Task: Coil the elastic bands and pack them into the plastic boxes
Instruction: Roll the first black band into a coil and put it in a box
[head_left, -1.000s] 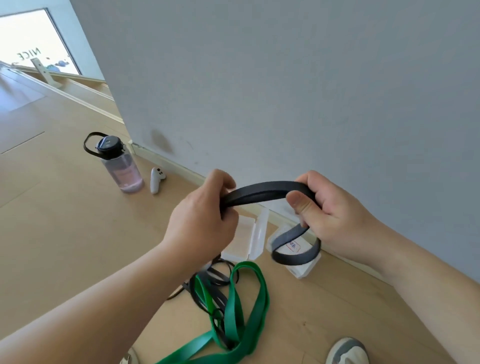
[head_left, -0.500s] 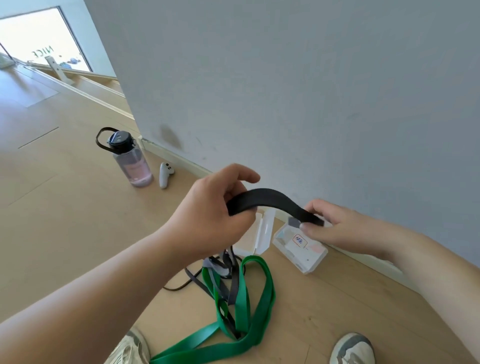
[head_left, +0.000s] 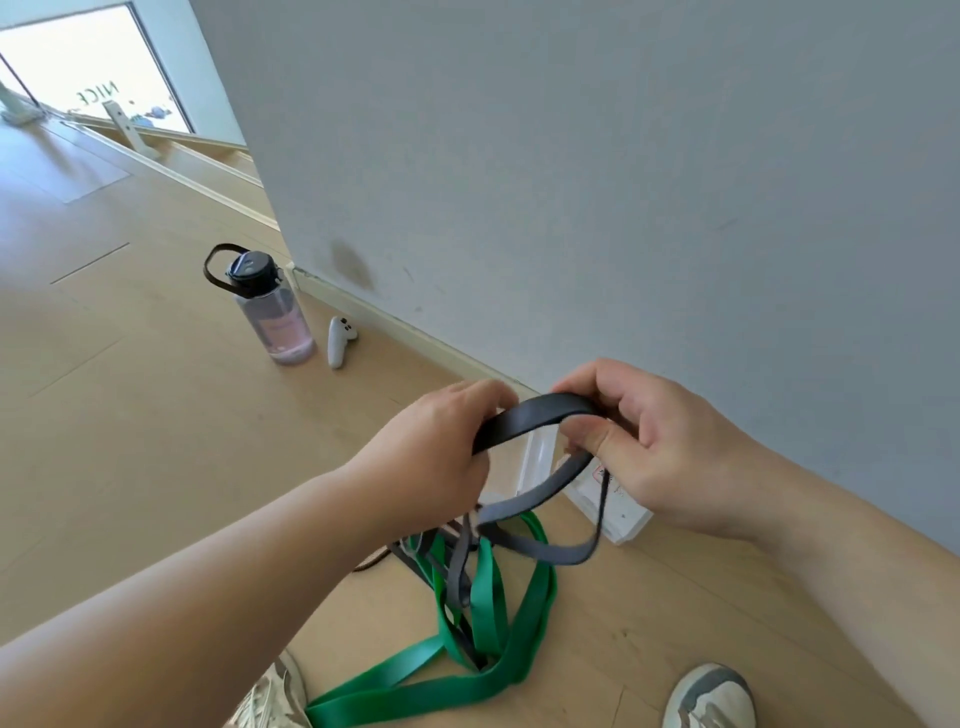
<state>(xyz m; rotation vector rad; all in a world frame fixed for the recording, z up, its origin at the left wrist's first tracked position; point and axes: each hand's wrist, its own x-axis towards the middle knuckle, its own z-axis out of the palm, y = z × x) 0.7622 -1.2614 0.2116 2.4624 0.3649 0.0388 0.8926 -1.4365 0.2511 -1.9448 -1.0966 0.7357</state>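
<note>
Both hands (head_left: 436, 447) (head_left: 660, 447) grip the black band (head_left: 535, 418) stretched between them.

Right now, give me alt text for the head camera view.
The left hand and right hand hold a black elastic band between them, its loop hanging down. A green band lies tangled on the floor beside plastic boxes.

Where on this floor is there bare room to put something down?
The widest bare floor lies left of the left forearm, this side of the water bottle and white controller. A smaller patch sits between the plastic box, the green band and the right shoe. Crowded: under the left hand and right hand gripping the black band, where bands tangle.
</note>
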